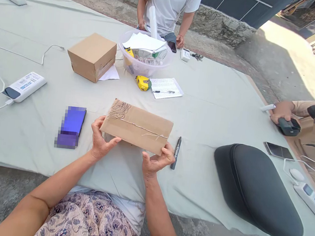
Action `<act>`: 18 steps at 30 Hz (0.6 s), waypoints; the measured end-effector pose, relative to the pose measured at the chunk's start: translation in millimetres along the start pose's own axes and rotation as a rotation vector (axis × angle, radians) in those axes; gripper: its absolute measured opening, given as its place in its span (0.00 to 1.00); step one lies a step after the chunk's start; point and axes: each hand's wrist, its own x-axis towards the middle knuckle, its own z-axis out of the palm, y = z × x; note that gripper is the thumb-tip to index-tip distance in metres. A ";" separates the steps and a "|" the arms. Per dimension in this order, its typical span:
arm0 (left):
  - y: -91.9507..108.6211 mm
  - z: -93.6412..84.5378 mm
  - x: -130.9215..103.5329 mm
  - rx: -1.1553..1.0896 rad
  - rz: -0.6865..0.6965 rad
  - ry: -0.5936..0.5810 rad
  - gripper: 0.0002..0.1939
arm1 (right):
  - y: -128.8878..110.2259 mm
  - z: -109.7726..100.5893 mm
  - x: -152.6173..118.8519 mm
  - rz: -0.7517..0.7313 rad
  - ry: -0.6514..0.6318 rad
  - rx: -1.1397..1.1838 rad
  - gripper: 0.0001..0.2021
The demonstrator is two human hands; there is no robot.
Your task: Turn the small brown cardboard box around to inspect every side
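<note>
A flat brown cardboard box point(138, 126) is held between my two hands over the near part of the table. Dark scribbled lines cover its far left corner, and a seam runs along its top. My left hand point(101, 140) grips the left end, with the thumb at the near edge. At the near right corner my right hand point(157, 159) holds the box, fingers partly hidden by it. A black marker point(176, 153) lies just right of my right hand. To the left of my left hand is a phone with a blue, pixelated screen point(72, 126).
Another cardboard box point(92, 56), a plastic basin point(145, 70), a yellow tape measure point(143, 83) and a notebook with a pen point(166, 88) stand farther back. A black padded seat point(259, 191) occupies the right. White power banks point(25, 86) with cables lie left. Two other people are at the table.
</note>
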 end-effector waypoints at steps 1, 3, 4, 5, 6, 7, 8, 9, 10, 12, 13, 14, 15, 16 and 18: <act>2.2 1.2 -1.3 0.007 -0.011 0.004 0.41 | -1.4 0.5 -0.4 -0.014 0.002 -0.012 0.32; 6.2 3.4 -3.8 0.027 -0.034 -0.002 0.45 | -3.8 1.8 -0.3 -0.018 0.004 -0.027 0.34; 8.0 4.3 -4.8 0.035 -0.047 -0.008 0.47 | -5.0 2.4 0.0 -0.013 0.005 -0.029 0.34; 9.5 4.8 -5.6 0.041 -0.057 -0.015 0.48 | -6.3 3.1 0.4 -0.006 0.006 -0.028 0.34; 10.6 5.2 -6.3 0.045 -0.061 -0.023 0.49 | -7.8 3.7 0.9 0.002 0.008 -0.026 0.33; 11.5 5.4 -7.1 0.046 -0.058 -0.033 0.49 | -9.4 4.2 1.3 0.008 0.012 -0.027 0.32; 12.1 5.5 -7.8 0.048 -0.049 -0.043 0.49 | -11.1 4.7 1.6 0.017 0.014 -0.032 0.32; 12.5 5.7 -8.7 0.054 -0.036 -0.051 0.50 | -13.0 5.0 1.8 0.031 0.018 -0.041 0.32; 12.9 6.0 -9.6 0.063 -0.021 -0.055 0.53 | -14.8 5.2 1.9 0.051 0.021 -0.052 0.33; 13.8 7.1 -11.6 0.082 -0.002 -0.047 0.58 | -18.1 5.5 2.1 0.097 0.027 -0.071 0.35; 14.3 7.8 -12.5 0.087 0.001 -0.041 0.59 | -19.3 5.5 2.2 0.115 0.029 -0.071 0.36; 14.9 8.5 -13.2 0.087 0.002 -0.036 0.60 | -20.4 5.5 2.5 0.128 0.029 -0.062 0.37; 15.5 9.2 -13.8 0.084 0.001 -0.034 0.60 | -21.1 5.4 2.8 0.136 0.026 -0.047 0.37; 15.9 9.6 -14.1 0.082 -0.002 -0.034 0.59 | -21.5 5.2 3.2 0.145 0.020 -0.031 0.36; 16.3 9.6 -13.7 0.082 -0.020 -0.048 0.56 | -21.6 4.7 4.0 0.176 0.005 -0.011 0.33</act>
